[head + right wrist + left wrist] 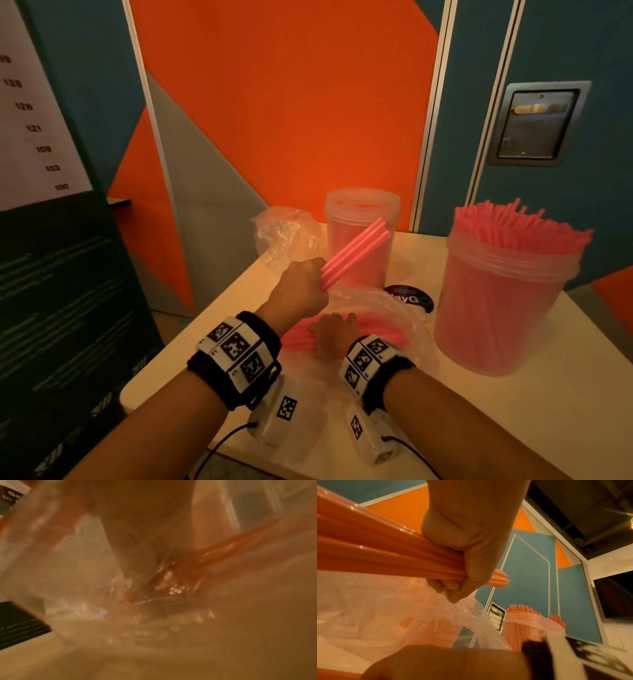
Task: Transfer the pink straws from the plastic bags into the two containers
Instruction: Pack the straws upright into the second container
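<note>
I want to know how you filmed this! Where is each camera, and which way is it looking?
Head: worn on the head, looking down at the table; both forearms and hands show.
Left wrist: on the left wrist, looking up along the left hand gripping a bundle of straws.
Right wrist: on the right wrist, blurred, looking along the right hand into the plastic bag.
Shared: head and left wrist both show the full container.

A round black sticker (409, 297) lies on the table (513, 411), before an orange, grey and blue wall (291, 102)
</note>
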Demonstrator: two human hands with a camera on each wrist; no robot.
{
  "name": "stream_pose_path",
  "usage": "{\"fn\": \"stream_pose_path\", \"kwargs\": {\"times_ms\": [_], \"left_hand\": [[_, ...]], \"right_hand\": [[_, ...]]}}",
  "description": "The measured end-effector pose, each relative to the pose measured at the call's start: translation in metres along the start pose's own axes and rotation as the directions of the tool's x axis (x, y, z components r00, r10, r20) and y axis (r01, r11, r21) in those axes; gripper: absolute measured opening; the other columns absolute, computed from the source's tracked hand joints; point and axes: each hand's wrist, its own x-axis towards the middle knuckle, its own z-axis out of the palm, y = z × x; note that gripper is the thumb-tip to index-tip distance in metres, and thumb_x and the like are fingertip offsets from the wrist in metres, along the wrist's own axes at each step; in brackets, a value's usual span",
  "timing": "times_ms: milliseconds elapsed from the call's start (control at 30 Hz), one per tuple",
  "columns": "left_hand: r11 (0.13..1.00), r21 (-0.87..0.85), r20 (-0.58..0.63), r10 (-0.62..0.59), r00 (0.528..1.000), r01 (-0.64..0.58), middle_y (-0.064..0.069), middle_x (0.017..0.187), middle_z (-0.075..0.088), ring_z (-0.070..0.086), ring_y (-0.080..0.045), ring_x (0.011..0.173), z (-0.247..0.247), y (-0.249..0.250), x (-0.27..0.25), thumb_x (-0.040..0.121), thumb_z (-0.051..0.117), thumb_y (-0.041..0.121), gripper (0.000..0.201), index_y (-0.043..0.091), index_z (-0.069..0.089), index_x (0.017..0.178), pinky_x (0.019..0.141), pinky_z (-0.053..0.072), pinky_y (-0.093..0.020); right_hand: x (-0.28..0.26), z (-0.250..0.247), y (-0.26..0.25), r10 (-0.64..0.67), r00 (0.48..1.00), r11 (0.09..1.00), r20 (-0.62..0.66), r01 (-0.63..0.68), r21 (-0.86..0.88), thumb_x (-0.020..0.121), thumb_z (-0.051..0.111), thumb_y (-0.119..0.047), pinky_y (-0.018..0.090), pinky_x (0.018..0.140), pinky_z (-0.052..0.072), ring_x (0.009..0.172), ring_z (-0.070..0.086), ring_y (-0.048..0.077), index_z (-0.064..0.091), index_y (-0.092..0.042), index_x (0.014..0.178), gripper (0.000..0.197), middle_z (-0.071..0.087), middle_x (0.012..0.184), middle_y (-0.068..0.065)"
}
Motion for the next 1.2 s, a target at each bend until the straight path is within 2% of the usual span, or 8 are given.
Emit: {"fn": "stream_pose_path", "kwargs": {"times_ms": [367, 500, 567, 667, 900, 1000, 1100, 1200], "left_hand": [[0.966, 0.255, -0.029, -0.03, 0.999, 0.037, -0.013, 0.097, 0.06, 0.061, -0.031, 0.085, 0.005, -0.036, -0.001, 0.081, 0.051, 0.004, 0.028, 0.009, 0.048, 0.108, 0.065, 0.045, -0.035], [0.95, 0.292, -0.028, -0.106, 0.994, 0.11, -0.012, 0.101, 0.059, 0.061, -0.031, 0.089, -0.001, -0.054, -0.001, 0.083, 0.052, 0.004, 0.028, 0.008, 0.047, 0.11, 0.066, 0.043, -0.034], [0.942, 0.298, -0.048, -0.148, 0.988, 0.155, -0.012, 0.101, 0.059, 0.061, -0.031, 0.088, -0.003, -0.063, -0.003, 0.084, 0.049, 0.003, 0.027, 0.008, 0.047, 0.111, 0.064, 0.043, -0.033], [0.931, 0.312, -0.066, -0.179, 0.982, 0.191, -0.011, 0.1, 0.059, 0.062, -0.031, 0.086, -0.002, -0.071, -0.003, 0.085, 0.046, 0.002, 0.027, 0.009, 0.045, 0.111, 0.067, 0.048, -0.036], [0.965, 0.107, -0.239, -0.207, 0.949, 0.238, -0.017, 0.104, 0.043, 0.058, -0.042, 0.075, -0.004, -0.069, -0.002, 0.083, 0.044, -0.004, 0.016, 0.002, 0.046, 0.098, 0.065, 0.044, -0.047], [0.989, 0.014, -0.31, -0.133, 0.942, 0.145, -0.016, 0.103, 0.041, 0.051, -0.037, 0.066, -0.01, -0.044, 0.002, 0.085, 0.047, 0.0, 0.013, 0.0, 0.047, 0.099, 0.066, 0.046, -0.045], [0.983, -0.18, -0.409, -0.115, 0.905, 0.043, -0.011, 0.091, 0.054, 0.051, -0.027, 0.069, -0.02, -0.004, 0.008, 0.086, 0.057, 0.011, 0.016, 0.004, 0.053, 0.1, 0.061, 0.04, -0.032], [0.791, -0.596, -0.401, -0.143, 0.905, -0.139, 0.002, 0.069, 0.056, 0.054, -0.012, 0.058, -0.026, 0.049, 0.008, 0.086, 0.063, 0.018, 0.01, 0.01, 0.058, 0.091, 0.049, 0.041, -0.015]], "right_hand": [[-0.026, -0.037, 0.049, -0.291, 0.949, 0.852, -0.117, 0.313, 0.419, 0.085, 0.054, -0.005, 0.025, 0.075, 0.037, 0.085, 0.054, 0.02, 0.058, -0.012, 0.094, 0.012, 0.06, 0.09, 0.006], [-0.039, -0.047, 0.06, -0.282, 0.935, 0.734, -0.213, 0.353, 0.58, 0.085, 0.061, -0.005, 0.026, 0.078, 0.04, 0.09, 0.056, 0.019, 0.061, -0.004, 0.107, 0.023, 0.061, 0.098, 0.003], [-0.047, -0.056, 0.062, -0.203, 0.941, 0.58, -0.272, 0.339, 0.741, 0.087, 0.061, -0.009, 0.025, 0.084, 0.047, 0.102, 0.059, 0.022, 0.056, -0.011, 0.123, 0.036, 0.063, 0.112, 0.008], [-0.055, -0.072, 0.06, -0.051, 0.944, 0.223, -0.326, 0.329, 0.918, 0.087, 0.061, -0.012, 0.037, 0.097, 0.047, 0.109, 0.058, 0.024, 0.058, -0.018, 0.105, 0.019, 0.063, 0.112, 0.012], [-0.057, -0.106, 0.074, 0.239, 0.89, -0.42, -0.389, 0.456, 0.785, 0.088, 0.056, -0.005, 0.036, 0.075, 0.052, 0.067, 0.059, 0.016, 0.051, -0.012, 0.093, 0.01, 0.059, 0.062, -0.004], [-0.062, -0.112, 0.079, 0.285, 0.866, -0.415, -0.41, 0.498, 0.762, 0.088, 0.057, -0.004, 0.029, 0.067, 0.055, 0.06, 0.058, 0.012, 0.042, -0.012, 0.111, 0.028, 0.056, 0.064, -0.002], [-0.074, -0.118, 0.08, 0.298, 0.847, -0.343, -0.44, 0.525, 0.778, 0.09, 0.054, -0.003, 0.029, 0.068, 0.052, 0.058, 0.056, 0.011, 0.05, -0.012, 0.097, 0.012, 0.053, 0.065, 0.0], [-0.086, -0.121, 0.079, 0.332, 0.812, -0.272, -0.48, 0.569, 0.776, 0.092, 0.052, -0.001, 0.025, 0.061, 0.05, 0.056, 0.056, 0.01, 0.053, -0.009, 0.106, 0.017, 0.057, 0.062, 0.0]]}}
